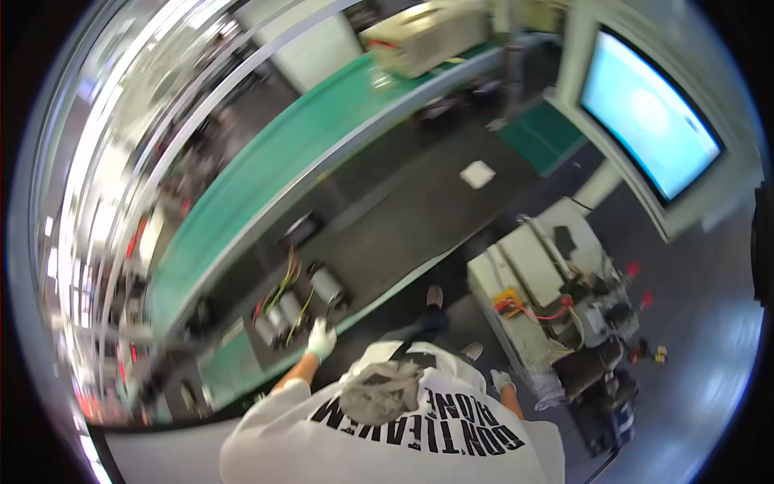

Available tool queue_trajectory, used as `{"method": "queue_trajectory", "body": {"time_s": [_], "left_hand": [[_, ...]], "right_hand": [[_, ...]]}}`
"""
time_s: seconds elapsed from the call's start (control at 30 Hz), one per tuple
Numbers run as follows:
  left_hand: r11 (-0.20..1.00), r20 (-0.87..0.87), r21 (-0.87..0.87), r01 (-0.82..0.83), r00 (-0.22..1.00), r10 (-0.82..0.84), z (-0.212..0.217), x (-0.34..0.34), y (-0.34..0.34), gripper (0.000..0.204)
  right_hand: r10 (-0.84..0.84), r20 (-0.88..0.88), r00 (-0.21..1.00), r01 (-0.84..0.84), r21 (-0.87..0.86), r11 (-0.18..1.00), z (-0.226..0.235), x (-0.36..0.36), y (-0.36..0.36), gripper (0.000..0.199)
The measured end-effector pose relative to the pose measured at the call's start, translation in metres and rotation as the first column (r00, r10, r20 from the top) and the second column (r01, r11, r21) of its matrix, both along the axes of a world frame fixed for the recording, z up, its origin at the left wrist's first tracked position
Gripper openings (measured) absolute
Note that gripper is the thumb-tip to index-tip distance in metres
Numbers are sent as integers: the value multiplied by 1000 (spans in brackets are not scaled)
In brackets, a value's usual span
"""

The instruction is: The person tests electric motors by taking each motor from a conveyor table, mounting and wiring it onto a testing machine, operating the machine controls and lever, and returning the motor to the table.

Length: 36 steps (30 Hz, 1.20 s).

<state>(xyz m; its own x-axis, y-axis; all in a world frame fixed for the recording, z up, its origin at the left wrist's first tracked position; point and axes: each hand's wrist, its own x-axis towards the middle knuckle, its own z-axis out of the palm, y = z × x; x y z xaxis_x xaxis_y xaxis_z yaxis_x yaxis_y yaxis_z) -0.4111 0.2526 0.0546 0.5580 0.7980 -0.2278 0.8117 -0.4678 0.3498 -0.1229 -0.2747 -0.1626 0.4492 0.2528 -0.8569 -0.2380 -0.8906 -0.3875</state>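
Observation:
My left hand (322,340), in a white glove, is at the near edge of the dark belt. Its fingertips are just below a grey cylindrical motor (328,285); blur hides whether they touch it or how they are bent. Left of it lie more grey cylinders (278,319) with yellow, green and red wires (288,274). My right hand (501,380), also in a white glove, hangs low at my right side. Its fingers look apart and nothing shows in them. Close by stands a pale machine block (520,262) with wires and dark parts.
A green conveyor (266,181) runs along the far side, with a beige box (427,36) on it. A white square piece (477,174) lies on the dark belt (395,214). A lit screen (649,113) stands at the far right. My shoes (434,296) show below the belt's edge.

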Motion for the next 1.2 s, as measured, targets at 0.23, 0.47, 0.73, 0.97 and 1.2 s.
{"method": "queue_trajectory", "body": {"time_s": [0.23,0.47,0.73,0.97,1.2], "left_hand": [[965,47,26,-260,965,259,2,-54,60,59],[919,29,-265,-291,950,310,-61,1,146,74],[574,-150,-763,-299,944,292,-84,41,160,108],[244,-153,-917,-314,845,512,-104,106,157,88],[-156,-231,-968,-198,440,868,-109,186,160,76]], "right_hand": [[-171,19,985,161,240,957,59,-3,64,46],[-376,21,926,371,123,921,68,-45,43,44],[-441,100,892,438,51,897,148,-173,68,45],[-481,112,870,488,-44,872,183,-247,83,47],[-527,134,839,536,-44,843,177,-265,104,49]]}}
